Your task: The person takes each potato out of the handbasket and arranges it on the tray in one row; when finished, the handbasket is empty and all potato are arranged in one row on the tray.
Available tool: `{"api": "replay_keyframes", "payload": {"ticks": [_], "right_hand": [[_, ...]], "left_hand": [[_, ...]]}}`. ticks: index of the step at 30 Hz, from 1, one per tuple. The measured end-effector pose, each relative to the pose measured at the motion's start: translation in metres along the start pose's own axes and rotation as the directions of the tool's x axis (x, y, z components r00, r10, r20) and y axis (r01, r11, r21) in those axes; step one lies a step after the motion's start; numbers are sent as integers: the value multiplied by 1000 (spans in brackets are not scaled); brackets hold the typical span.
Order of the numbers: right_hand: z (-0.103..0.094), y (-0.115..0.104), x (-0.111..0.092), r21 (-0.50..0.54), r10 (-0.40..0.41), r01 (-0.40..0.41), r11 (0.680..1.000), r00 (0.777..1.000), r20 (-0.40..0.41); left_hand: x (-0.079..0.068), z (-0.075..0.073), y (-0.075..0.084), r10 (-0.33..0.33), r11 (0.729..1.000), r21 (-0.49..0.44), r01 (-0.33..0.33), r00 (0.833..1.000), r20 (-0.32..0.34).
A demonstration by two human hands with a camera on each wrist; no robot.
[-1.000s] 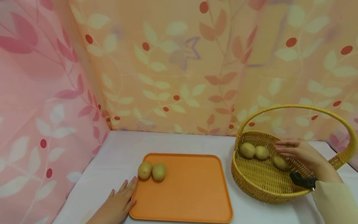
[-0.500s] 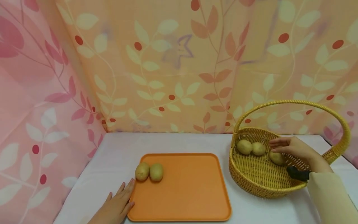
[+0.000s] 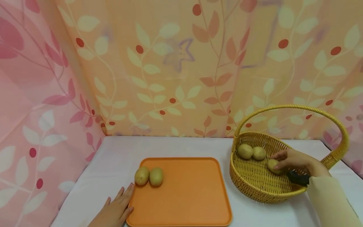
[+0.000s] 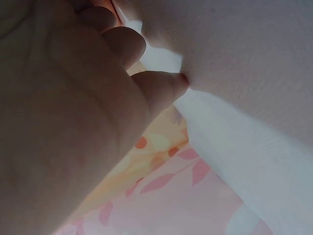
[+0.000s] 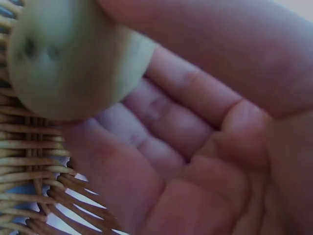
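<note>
My right hand (image 3: pixel 295 159) reaches into the wicker basket (image 3: pixel 250 190) and grips a potato (image 3: pixel 273 166), thumb on the near side. Close up in the right wrist view, the fingers curl around that smooth, pale potato (image 5: pixel 73 73) beside the woven wall. Two more potatoes, one (image 3: pixel 245 151) against another (image 3: pixel 259 153), lie at the basket's back left. My left hand (image 3: pixel 114 208) lies flat, fingers spread, along the left edge of an orange tray (image 3: pixel 184 192). On the tray's upper left, a potato (image 3: pixel 141 176) and a second potato (image 3: pixel 156 176) sit side by side.
A tall arched handle (image 3: pixel 289 107) spans the basket above my right wrist. The table with its white cloth (image 3: pixel 175 146) backs onto a patterned curtain (image 3: pixel 170 78); a pink curtain (image 3: pixel 34 126) hangs along the left.
My right hand has lowered from above the potato and its fingers have closed around it. The left hand stays at the tray's edge. The head view has shifted slightly.
</note>
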State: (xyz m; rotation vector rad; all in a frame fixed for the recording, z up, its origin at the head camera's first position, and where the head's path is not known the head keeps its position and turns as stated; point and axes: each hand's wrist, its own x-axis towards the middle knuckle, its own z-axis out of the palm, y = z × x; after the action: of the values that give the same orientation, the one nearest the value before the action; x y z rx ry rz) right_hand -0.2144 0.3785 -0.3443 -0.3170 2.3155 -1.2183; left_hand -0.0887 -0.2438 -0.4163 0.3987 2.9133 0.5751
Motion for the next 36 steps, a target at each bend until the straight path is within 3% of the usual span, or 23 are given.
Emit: {"api": "replay_keyframes", "payload": {"ticks": [4, 8, 17, 21, 26, 33, 36], "right_hand": [[1, 1, 1, 19, 10, -10, 1000, 1000, 14], [0, 1, 0, -28, 7, -7, 1000, 1000, -11], [-2, -9, -2, -95, -86, 81, 992, 995, -46], [2, -18, -1, -190, -135, 119, 975, 988, -78], [7, -36, -3, -288, -140, 93, 953, 980, -144], [16, -59, -18, -380, -189, 69, 923, 939, -288], [20, -68, -22, -394, -209, 78, 916, 930, -301]], "left_hand": [[-1, 0, 0, -1, 1000, -6, 1, 1000, -2], [-1, 0, 2, -3, 1000, -25, 3, 1000, -8], [-1, -3, 3, 4, 1000, -28, -5, 1000, -16], [-3, -3, 2, 4, 999, -32, -4, 1000, -7], [-4, -2, 1, 4, 1000, -31, -4, 1000, -14], [-4, -1, -1, 37, 998, -54, -39, 999, -31], [-3, 0, -2, 67, 996, -58, -70, 997, -45]]}}
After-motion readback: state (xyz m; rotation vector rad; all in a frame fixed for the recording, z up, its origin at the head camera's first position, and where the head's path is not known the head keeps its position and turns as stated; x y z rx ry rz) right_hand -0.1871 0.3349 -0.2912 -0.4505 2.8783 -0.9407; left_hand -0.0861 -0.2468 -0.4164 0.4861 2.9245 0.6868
